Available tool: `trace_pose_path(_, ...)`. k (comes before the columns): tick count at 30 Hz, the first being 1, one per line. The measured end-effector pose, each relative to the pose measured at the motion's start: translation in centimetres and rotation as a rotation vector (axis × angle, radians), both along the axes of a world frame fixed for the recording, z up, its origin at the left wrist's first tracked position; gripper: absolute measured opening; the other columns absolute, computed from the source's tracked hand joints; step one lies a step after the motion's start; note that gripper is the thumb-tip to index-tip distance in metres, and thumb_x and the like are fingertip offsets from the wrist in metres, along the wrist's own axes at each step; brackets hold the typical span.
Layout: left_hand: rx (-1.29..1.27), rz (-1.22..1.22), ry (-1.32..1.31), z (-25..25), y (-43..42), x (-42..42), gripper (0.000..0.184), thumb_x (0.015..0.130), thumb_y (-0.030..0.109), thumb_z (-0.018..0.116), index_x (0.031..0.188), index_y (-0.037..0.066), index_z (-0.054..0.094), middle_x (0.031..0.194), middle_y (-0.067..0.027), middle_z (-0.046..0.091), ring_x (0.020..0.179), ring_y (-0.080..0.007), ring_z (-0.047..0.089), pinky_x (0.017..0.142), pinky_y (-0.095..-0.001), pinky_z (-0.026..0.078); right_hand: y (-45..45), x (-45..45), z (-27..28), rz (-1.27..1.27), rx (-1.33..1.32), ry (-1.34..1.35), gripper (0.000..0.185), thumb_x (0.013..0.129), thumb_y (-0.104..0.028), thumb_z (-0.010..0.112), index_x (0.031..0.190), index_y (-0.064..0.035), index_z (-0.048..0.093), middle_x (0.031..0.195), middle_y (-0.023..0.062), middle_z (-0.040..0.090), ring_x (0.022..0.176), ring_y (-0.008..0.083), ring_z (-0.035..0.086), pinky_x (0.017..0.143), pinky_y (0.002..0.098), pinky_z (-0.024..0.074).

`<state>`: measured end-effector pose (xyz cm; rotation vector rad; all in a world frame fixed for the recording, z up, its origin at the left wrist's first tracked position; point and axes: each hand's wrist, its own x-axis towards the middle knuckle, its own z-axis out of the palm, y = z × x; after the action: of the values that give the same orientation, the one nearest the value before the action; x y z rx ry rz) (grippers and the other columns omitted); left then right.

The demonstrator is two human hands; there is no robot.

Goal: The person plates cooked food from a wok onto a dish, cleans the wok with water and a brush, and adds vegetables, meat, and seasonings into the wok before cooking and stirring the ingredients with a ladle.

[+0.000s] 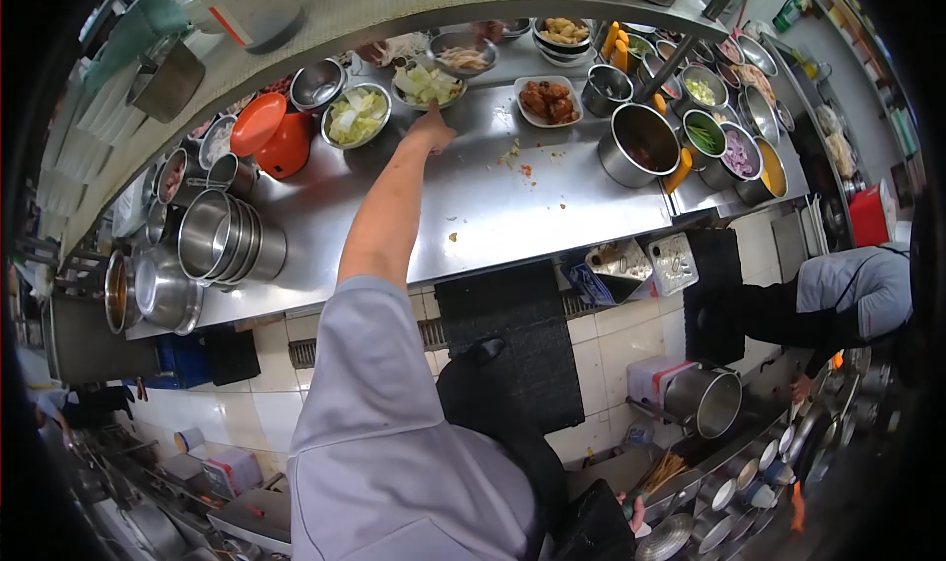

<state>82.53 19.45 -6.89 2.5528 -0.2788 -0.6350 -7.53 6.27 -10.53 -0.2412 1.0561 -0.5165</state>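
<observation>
My left hand [431, 132] reaches across the steel counter, closed at the near rim of a metal bowl of chopped cabbage [428, 84]. Beside it on the left sits another metal bowl of cabbage [356, 117]. Behind it is a metal bowl with pale strips [463, 56], and another person's fingers show near its far edge. A white dish of reddish-brown fried pieces [548, 102] stands to the right. At the bottom, my right hand [636, 514] is partly hidden by black cloth; its fingers curl around something green that I cannot make out.
Food scraps lie on the steel counter [493, 197]. An orange container [283, 132] and stacked steel pots [232, 238] stand left. A pot of dark liquid [639, 145] is near the right edge. Another person [838, 295] bends at the right; black mats [512, 334] cover the floor.
</observation>
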Motion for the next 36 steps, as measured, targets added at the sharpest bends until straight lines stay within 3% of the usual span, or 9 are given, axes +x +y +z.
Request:
trace_pose_path(4, 0.028, -0.201, -0.343, -4.2, -1.5, -1.1, 0.084, 0.086, 0.029, 0.067, 0.154, 0.003, 0.025, 0.125, -0.0293, 0.061, 0.11, -0.0387, 0.064, 0.096, -0.0442, 0.051, 0.6, 2.0, 1.3, -0.081, -0.003, 0.099, 0.044, 0.094, -0.049, 0.059, 0.092, -0.0047, 0.059, 0.074, 0.0069, 0.062, 0.073, 0.0226, 0.065, 0.076, 0.0371, 0.0572)
trace_pose_path(6, -0.084, -0.344, -0.208, -1.4, -2.9, -6.8, 0.072, 0.086, 0.032, 0.067, 0.146, 0.002, 0.041, 0.143, -0.0282, 0.048, 0.133, -0.0397, 0.047, 0.113, -0.0422, 0.037, 0.9, 3.4, 1.9, -0.091, 0.0, 0.11, 0.043, 0.094, -0.048, 0.06, 0.091, -0.005, 0.058, 0.075, 0.0065, 0.06, 0.073, 0.0202, 0.061, 0.071, 0.0352, 0.0535)
trace_pose_path(9, -0.182, -0.62, 0.015, -2.0, -5.1, -17.2, 0.064, 0.088, 0.035, 0.064, 0.143, 0.007, 0.046, 0.113, -0.0275, 0.066, 0.106, -0.0405, 0.064, 0.094, -0.0463, 0.05, 1.2, 5.1, 3.1, -0.11, 0.006, 0.135, 0.041, 0.095, -0.045, 0.061, 0.088, -0.0054, 0.056, 0.077, 0.0059, 0.057, 0.073, 0.0166, 0.056, 0.064, 0.0322, 0.0478)
trace_pose_path(13, -0.15, -1.062, 0.271, -2.9, -6.8, -33.1, 0.061, 0.086, 0.031, 0.061, 0.14, 0.006, 0.047, 0.127, -0.024, 0.062, 0.113, -0.0416, 0.062, 0.099, -0.0483, 0.049, 1.9, 6.7, 3.8, -0.14, 0.0, 0.137, 0.051, 0.092, -0.057, 0.061, 0.084, -0.0067, 0.057, 0.071, 0.0041, 0.056, 0.066, 0.0162, 0.056, 0.061, 0.0291, 0.0464)
trace_pose_path(21, -0.308, -1.879, 0.677, -5.2, -9.6, -55.2, 0.061, 0.091, 0.032, 0.066, 0.142, 0.005, 0.046, 0.11, -0.02, 0.068, 0.098, -0.0334, 0.068, 0.085, -0.042, 0.053, 9.5, 5.4, 8.7, -0.596, -0.19, 0.069, 0.026, 0.101, -0.038, 0.054, 0.104, -0.0115, 0.052, 0.079, 0.0074, 0.058, 0.062, 0.0158, 0.055, 0.053, 0.03, 0.0442)
trace_pose_path(28, -0.211, -2.163, 0.612, -3.6, -17.8, -70.0, 0.056, 0.089, 0.019, 0.072, 0.136, -0.003, 0.051, 0.108, -0.0185, 0.067, 0.098, -0.029, 0.066, 0.087, -0.0383, 0.052, 25.0, -5.7, 12.9, -0.926, -0.335, 0.834, 0.062, 0.097, -0.024, 0.065, 0.151, -0.0092, 0.038, 0.106, 0.0059, 0.063, 0.078, 0.0137, 0.063, 0.069, 0.0315, 0.0531)
trace_pose_path(30, -0.734, -2.233, 0.227, -3.7, -20.2, -76.1, 0.06, 0.09, 0.02, 0.071, 0.14, -0.003, 0.047, 0.121, -0.0231, 0.062, 0.109, -0.0327, 0.063, 0.093, -0.0412, 0.05, 27.5, -10.1, 13.3, -0.964, -0.32, 1.052, 0.064, 0.097, -0.024, 0.065, 0.152, -0.0089, 0.037, 0.117, 0.0082, 0.063, 0.088, 0.0147, 0.064, 0.076, 0.0313, 0.0542)
trace_pose_path(32, -0.805, -2.136, 0.173, -5.1, -22.5, -82.4, 0.063, 0.088, 0.023, 0.073, 0.138, -0.005, 0.047, 0.122, -0.0258, 0.06, 0.109, -0.037, 0.062, 0.095, -0.0435, 0.048, 28.4, -15.1, 13.8, -0.82, -0.465, 1.594, 0.068, 0.096, -0.024, 0.066, 0.153, -0.0065, 0.034, 0.134, 0.0119, 0.059, 0.111, 0.0186, 0.06, 0.093, 0.0319, 0.0497)
trace_pose_path(36, -0.563, -1.886, 0.298, -9.9, -23.8, -92.3, 0.077, 0.082, 0.03, 0.078, 0.137, -0.011, 0.042, 0.119, -0.0302, 0.059, 0.108, -0.0447, 0.06, 0.096, -0.0467, 0.047, 25.6, -23.2, 14.5, -0.837, -0.408, 1.387, 0.069, 0.094, -0.027, 0.068, 0.152, -0.008, 0.036, 0.139, 0.0169, 0.056, 0.124, 0.0273, 0.056, 0.105, 0.0346, 0.0422)
